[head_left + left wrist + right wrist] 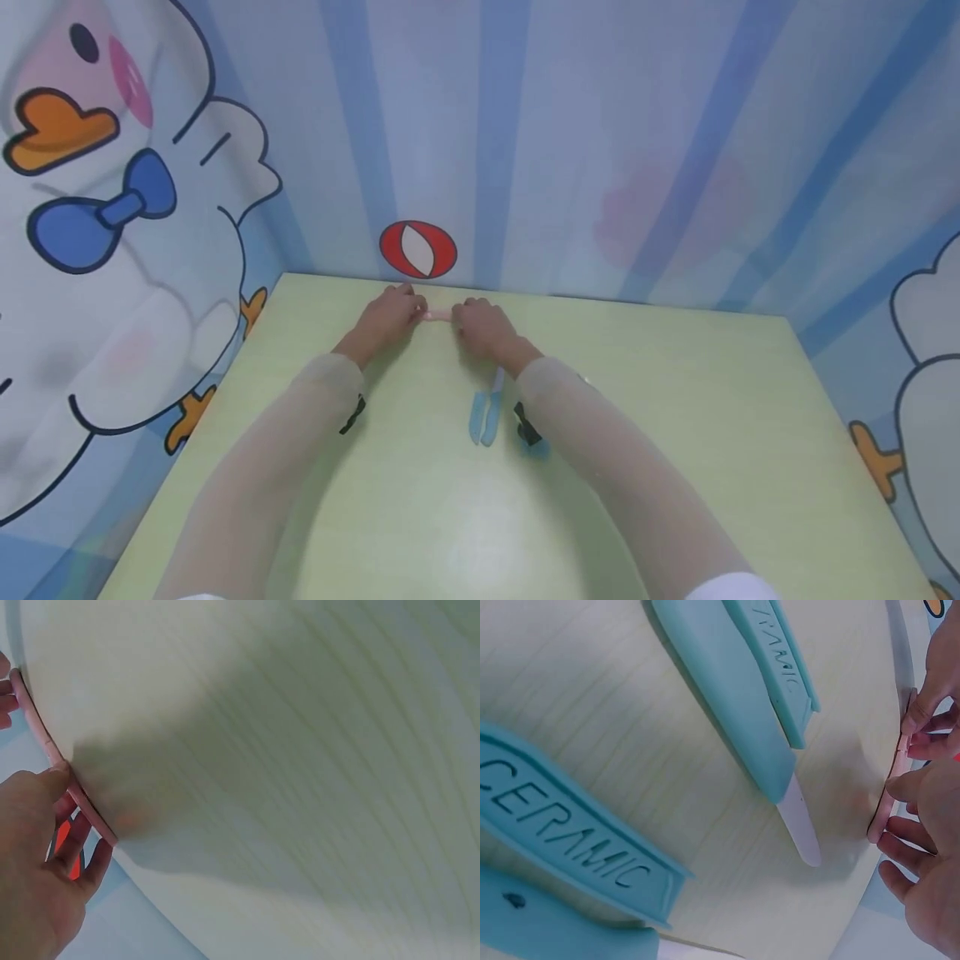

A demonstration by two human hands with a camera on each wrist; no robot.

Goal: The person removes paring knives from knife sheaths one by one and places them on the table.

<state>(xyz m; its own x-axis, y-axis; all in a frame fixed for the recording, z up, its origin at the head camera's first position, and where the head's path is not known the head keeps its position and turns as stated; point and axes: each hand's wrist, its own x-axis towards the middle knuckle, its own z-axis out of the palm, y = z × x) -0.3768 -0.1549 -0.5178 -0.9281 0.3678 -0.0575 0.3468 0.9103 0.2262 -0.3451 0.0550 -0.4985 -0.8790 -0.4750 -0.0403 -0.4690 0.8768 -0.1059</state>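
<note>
A slim, slightly curved pink strip [438,316] lies crosswise at the table's far edge, between both hands. My left hand [392,312] pinches its left part, thumb on the near side and fingers behind, as the left wrist view shows. The right hand [483,323] pinches the right part, with thumb and fingertips on the strip [886,802] in the right wrist view. Nearer on the table lies a teal-handled knife [727,690] with a pale blade. Close alongside it is a grooved teal piece [784,667] with raised lettering.
Below the right forearm, a second teal-handled knife [562,915] lies beside another grooved teal piece [577,825] reading CERAMIC; the sleeve partly hides them in the head view. The pale table [675,433] ends at a printed curtain [570,150] behind the hands.
</note>
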